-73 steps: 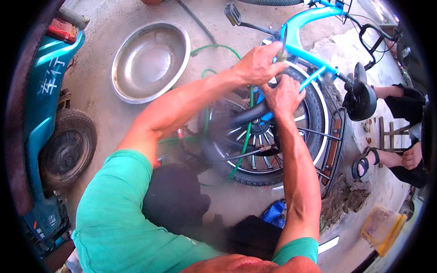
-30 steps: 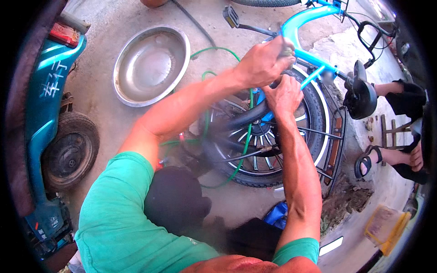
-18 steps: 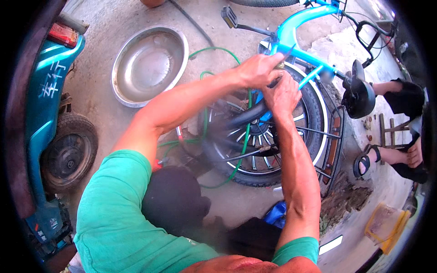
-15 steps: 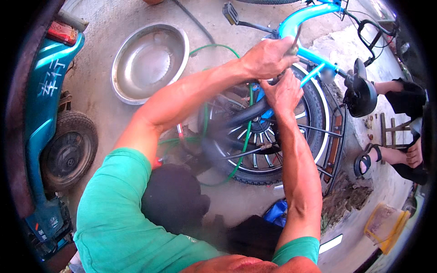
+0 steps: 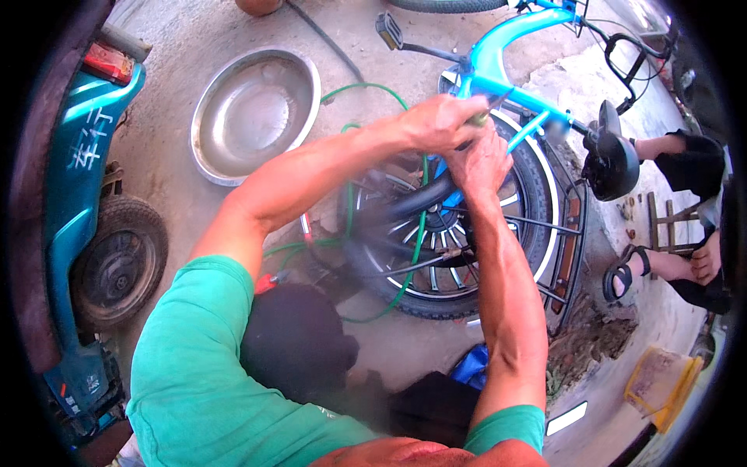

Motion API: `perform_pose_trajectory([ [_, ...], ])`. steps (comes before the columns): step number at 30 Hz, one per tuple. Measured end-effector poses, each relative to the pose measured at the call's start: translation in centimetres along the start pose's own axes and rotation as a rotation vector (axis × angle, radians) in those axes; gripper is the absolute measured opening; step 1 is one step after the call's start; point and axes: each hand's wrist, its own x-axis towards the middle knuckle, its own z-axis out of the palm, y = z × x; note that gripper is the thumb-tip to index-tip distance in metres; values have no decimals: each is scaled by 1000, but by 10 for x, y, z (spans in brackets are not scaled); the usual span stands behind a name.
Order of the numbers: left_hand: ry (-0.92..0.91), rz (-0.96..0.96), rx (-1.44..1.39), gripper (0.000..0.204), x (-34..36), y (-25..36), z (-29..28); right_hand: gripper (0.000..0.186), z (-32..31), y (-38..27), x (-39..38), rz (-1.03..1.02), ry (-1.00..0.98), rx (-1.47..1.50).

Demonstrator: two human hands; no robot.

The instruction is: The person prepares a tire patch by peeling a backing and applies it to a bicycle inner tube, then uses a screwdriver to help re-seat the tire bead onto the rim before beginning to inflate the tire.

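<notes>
The black inner tube (image 5: 420, 196) seemed out of the tyre (image 5: 537, 183), lying across the wheel (image 5: 443, 222), its upper part gripped in the right hand (image 5: 482, 161); the left hand (image 5: 445, 124) was closed around a thin tool (image 5: 478, 120) just beside it. Beyond lay the blue bicycle (image 5: 490, 61), work apparently midway, the tube not yet refitted.

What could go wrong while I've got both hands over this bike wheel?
The left grip holds a pointed tool close to the right grip, so a slip might cut it. The tool might also nick the black tube. The green hose lies across the wheel and could snag if it turns.
</notes>
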Motion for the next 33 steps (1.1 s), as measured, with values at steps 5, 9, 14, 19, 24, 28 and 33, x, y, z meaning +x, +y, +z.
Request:
perform_pose_trajectory([
  [5,-88,-20,69,31,-8,4,5,80,9,11,-1,-32,28,-4],
  [9,-86,25,27,26,4,0,2,81,1,4,-3,-7,-44,17],
  [14,-140,-70,67,32,-12,0,1,84,-1,-1,-4,17,-22,79],
  [19,6,-88,-187,30,-6,18,-4,89,-2,3,-6,30,-33,64],
  [24,12,-53,-68,29,-8,-18,1,96,2,1,-1,3,-13,70],
  [28,171,-123,-209,30,3,14,-9,94,-4,2,-5,52,-80,36],
  [33,188,-32,-134,30,-12,-50,17,83,1,-2,-1,11,-43,35],
])
